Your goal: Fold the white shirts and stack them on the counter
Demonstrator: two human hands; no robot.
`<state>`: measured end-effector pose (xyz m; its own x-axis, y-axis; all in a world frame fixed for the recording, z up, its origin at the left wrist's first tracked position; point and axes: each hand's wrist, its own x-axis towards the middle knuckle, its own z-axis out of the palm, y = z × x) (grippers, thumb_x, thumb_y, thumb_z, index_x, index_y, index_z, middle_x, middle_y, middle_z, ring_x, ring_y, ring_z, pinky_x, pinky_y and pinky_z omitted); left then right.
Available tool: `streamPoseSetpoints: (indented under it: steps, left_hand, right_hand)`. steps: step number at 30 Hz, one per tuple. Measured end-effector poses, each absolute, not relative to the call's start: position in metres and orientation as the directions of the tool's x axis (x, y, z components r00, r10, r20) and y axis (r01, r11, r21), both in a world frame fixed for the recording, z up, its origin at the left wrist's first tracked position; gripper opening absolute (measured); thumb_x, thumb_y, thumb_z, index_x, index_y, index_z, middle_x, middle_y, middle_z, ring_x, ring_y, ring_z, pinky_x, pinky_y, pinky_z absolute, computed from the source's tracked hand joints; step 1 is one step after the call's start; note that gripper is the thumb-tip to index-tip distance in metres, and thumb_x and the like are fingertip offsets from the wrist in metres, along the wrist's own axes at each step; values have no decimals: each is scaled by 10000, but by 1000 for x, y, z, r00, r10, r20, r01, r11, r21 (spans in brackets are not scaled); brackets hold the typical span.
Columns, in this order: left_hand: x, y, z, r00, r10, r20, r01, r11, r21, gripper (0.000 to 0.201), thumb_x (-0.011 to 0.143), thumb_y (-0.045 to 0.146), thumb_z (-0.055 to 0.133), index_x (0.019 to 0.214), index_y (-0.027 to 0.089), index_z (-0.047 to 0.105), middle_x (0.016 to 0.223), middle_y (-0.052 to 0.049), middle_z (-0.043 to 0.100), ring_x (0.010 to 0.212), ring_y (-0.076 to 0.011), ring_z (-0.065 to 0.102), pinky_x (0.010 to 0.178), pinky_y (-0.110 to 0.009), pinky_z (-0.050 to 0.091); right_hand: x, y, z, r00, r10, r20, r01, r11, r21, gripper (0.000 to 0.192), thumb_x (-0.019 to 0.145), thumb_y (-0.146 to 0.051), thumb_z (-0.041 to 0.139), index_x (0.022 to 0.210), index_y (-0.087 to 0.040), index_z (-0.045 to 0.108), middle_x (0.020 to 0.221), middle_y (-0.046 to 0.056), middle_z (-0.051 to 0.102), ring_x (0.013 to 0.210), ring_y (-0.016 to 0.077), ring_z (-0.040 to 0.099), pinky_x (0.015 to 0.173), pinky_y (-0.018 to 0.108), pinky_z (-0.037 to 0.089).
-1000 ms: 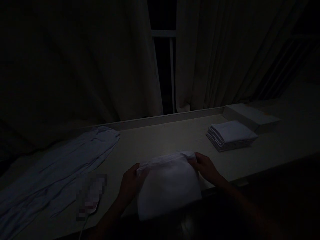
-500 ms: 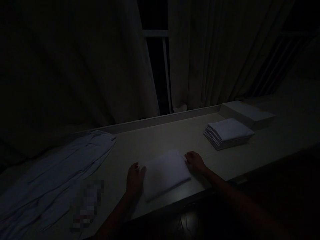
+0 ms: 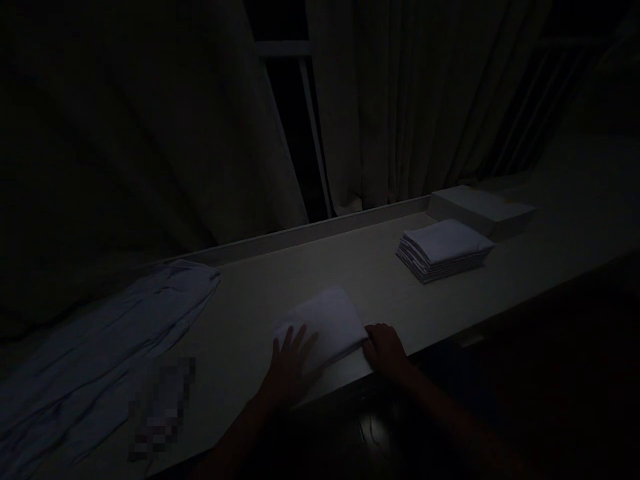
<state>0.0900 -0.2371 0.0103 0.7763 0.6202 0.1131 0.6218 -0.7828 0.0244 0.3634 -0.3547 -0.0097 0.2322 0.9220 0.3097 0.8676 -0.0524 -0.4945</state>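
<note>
A folded white cloth (image 3: pixel 330 313) lies flat near the front edge of the table. My left hand (image 3: pixel 291 368) rests on its near left part, palm down with the fingers spread. At the right front corner of the cloth, my right hand (image 3: pixel 386 350) has its fingers curled in and pinches the edge. To the right stands a neat stack of folded white cloths (image 3: pixel 445 248). Loose, unfolded white cloths (image 3: pixel 125 333) are spread in a long heap on the left.
A pale box (image 3: pixel 487 212) sits behind the stack, against the raised back ledge (image 3: pixel 300 235) of the table (image 3: pixel 240 333). A blurred-out item (image 3: pixel 161 410) lies at the front left. Dark curtains (image 3: pixel 200 133) hang behind, and the room is dim.
My left hand has come from beside the cloth onto its top. My right hand has moved from the far right corner down to the near right corner and closed there. The view has shifted slightly.
</note>
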Motion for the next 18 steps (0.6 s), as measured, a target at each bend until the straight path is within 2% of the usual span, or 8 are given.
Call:
streamPoseSetpoints:
  steps: [6, 9, 11, 15, 18]
  left_hand:
    - [91, -240, 4, 768, 626, 135, 631, -776, 7, 681, 873, 597, 438, 1482, 347, 264, 1582, -69, 206, 1451, -370, 75, 1098, -670, 128]
    - [91, -240, 4, 772, 624, 119, 628, -778, 2, 675, 876, 601, 430, 1479, 341, 278, 1582, -71, 206, 1452, -366, 72, 1103, -662, 125]
    - [91, -241, 4, 772, 624, 122, 628, -778, 0, 679, 880, 595, 427, 1485, 335, 261, 1584, -73, 200, 1453, -362, 67, 1110, -651, 122]
    - [90, -242, 4, 778, 611, 149, 618, -786, 2, 689, 880, 594, 431, 1490, 330, 249, 1582, -75, 207, 1453, -360, 70, 1113, -644, 126]
    - [90, -242, 3, 775, 607, 177, 616, -788, 6, 693, 874, 590, 449, 1487, 331, 257, 1579, -73, 217, 1449, -366, 91, 1107, -649, 143]
  right_hand:
    - [350, -354, -19, 256, 919, 298, 901, -116, -417, 215, 863, -169, 448, 1052, -127, 543, 886, 97, 636, 821, 201, 553, 741, 288, 374]
    - [345, -351, -19, 269, 915, 300, 922, -154, -356, 276, 868, -158, 435, 1133, -107, 493, 894, 108, 640, 810, 211, 558, 743, 302, 374]
    - [343, -347, -15, 301, 912, 280, 918, -197, -345, 260, 869, -165, 440, 1120, -111, 486, 877, 103, 638, 795, 209, 564, 738, 303, 375]
    - [340, -338, -4, 367, 894, 259, 902, -274, -333, 242, 840, -175, 498, 1078, -136, 491, 975, 129, 627, 879, 225, 582, 747, 300, 383]
    - [340, -332, 0, 371, 910, 187, 902, -305, -307, 277, 863, -125, 440, 1138, -127, 473, 969, 134, 642, 872, 227, 609, 718, 297, 392]
